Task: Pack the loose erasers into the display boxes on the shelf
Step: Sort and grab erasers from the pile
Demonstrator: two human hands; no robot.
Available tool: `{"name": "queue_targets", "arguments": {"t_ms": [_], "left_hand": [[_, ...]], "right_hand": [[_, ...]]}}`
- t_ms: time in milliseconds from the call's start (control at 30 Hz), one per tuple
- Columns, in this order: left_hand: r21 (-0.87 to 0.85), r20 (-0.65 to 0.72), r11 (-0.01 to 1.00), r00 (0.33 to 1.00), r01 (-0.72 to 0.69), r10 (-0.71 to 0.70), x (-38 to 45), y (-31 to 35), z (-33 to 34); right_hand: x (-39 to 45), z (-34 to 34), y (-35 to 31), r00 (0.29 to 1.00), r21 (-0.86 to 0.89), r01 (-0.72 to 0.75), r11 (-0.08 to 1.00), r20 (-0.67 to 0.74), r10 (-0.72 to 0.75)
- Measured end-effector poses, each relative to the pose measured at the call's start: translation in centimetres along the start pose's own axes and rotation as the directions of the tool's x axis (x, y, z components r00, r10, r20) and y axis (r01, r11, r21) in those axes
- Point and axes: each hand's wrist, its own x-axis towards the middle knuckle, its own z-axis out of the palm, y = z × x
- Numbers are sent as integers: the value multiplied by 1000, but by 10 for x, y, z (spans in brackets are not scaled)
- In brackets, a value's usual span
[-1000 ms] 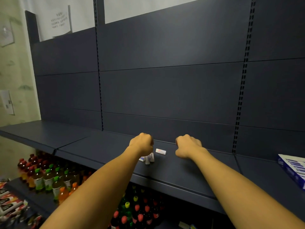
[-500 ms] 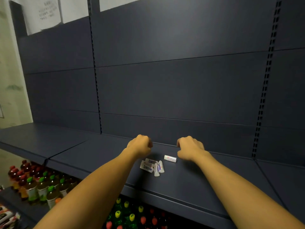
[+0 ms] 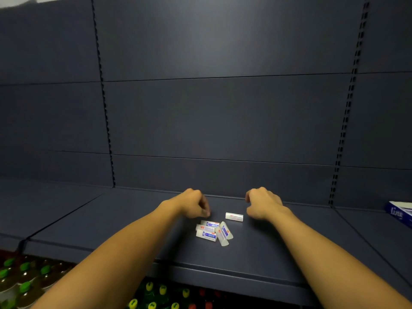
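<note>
Both hands hover over the shelf [image 3: 133, 219], fingers loosely curled, nothing held. Landmark: the lone eraser [image 3: 234, 217]. It lies flat on the shelf between the two hands, long axis running left-right, slightly tilted. The right hand [image 3: 263, 204] is just beside its right end, apart from it, not touching. The left hand [image 3: 191, 204] is farther off, left of it. The pile [image 3: 213, 231] of erasers sits just in front of the lone eraser and to its left, toward the person, mixed orientations, some leaning on each other. The left hand's fingertips are closest to the pile's back edge. A box [image 3: 400, 212] shows far right of the lone eraser, at the frame edge, well apart. Judgement: right hand suits the lone eraser, pinching across its short sides; left hand suits the pile.
</note>
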Motion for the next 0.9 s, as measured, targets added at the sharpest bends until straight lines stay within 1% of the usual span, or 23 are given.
{"name": "queue_targets", "arguments": {"t_ms": [133,300,500,767,900], "left_hand": [[-70,95,993,991,-92,99,5,-10,2],[-61,119,983,977,-172,179,8,-13,7],[-36,106,979,973,-200,203,9,-14,10],[-22,71,981,979,-192,193,13,-20,14],[23,71,981,979,-194,192,15,-25,14]], "right_hand": [[-5,3,-11,999,2,-46,999,-8,46],[-14,12,-15,998,-3,-66,998,12,67],[-3,15,-17,999,44,-41,998,-3,41],[12,30,-17,999,83,1,997,50,-5],[18,34,-16,997,114,12,993,78,-21]]}}
